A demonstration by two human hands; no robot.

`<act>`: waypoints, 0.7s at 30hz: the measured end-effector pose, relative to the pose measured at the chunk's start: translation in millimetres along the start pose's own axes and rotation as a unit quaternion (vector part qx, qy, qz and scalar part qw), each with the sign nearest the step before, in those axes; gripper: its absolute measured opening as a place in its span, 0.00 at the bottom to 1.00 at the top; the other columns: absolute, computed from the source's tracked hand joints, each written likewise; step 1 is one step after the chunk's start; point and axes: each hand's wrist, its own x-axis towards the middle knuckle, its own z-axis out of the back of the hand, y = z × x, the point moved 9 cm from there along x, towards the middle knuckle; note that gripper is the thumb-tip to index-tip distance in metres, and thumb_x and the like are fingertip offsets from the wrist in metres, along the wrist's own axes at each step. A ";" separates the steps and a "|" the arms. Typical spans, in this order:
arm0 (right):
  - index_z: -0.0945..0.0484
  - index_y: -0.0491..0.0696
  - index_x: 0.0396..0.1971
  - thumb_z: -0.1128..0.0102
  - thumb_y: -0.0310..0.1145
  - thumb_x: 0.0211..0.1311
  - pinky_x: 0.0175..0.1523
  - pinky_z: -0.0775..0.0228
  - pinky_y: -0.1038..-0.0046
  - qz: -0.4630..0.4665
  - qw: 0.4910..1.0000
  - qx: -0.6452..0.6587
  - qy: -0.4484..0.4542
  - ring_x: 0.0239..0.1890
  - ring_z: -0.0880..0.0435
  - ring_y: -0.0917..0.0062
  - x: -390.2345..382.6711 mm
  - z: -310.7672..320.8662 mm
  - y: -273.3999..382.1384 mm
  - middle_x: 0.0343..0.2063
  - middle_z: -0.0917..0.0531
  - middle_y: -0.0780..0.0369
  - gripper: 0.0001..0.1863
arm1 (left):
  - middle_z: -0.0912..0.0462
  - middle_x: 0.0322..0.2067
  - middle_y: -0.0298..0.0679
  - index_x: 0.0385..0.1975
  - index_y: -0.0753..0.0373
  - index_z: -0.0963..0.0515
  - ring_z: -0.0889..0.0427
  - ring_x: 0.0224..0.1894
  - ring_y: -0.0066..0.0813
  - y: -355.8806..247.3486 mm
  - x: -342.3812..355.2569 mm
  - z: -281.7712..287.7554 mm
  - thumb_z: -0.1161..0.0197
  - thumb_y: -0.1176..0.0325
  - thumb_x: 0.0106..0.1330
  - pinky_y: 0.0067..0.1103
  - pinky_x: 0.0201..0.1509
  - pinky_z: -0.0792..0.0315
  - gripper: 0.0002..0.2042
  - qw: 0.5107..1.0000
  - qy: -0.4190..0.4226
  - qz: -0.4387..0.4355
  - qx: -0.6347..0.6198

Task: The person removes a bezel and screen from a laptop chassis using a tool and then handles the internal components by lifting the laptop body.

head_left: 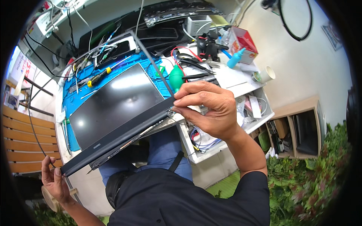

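Hands [215, 110] pinch a dark screen frame [120, 132] at its near corners.

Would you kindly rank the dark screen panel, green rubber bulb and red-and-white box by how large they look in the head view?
1. Dark screen panel
2. Red-and-white box
3. Green rubber bulb

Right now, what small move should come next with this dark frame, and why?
I'd probably ease the dark frame slightly left: its thin right side appears close to the green bulb, and the left hand and right hand hold opposite ends of its wide strip.
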 end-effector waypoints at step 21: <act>0.21 0.40 0.47 0.29 0.18 0.67 0.56 0.17 0.75 -0.457 0.863 0.205 0.067 0.48 0.12 0.82 -25.8 -48.1 -140.7 0.44 0.12 0.59 0.12 | 0.18 0.64 0.44 0.73 0.69 0.28 0.19 0.54 0.24 107.4 38.2 -55.1 0.32 0.80 0.73 0.23 0.63 0.26 0.28 0.991 0.071 0.105 0.050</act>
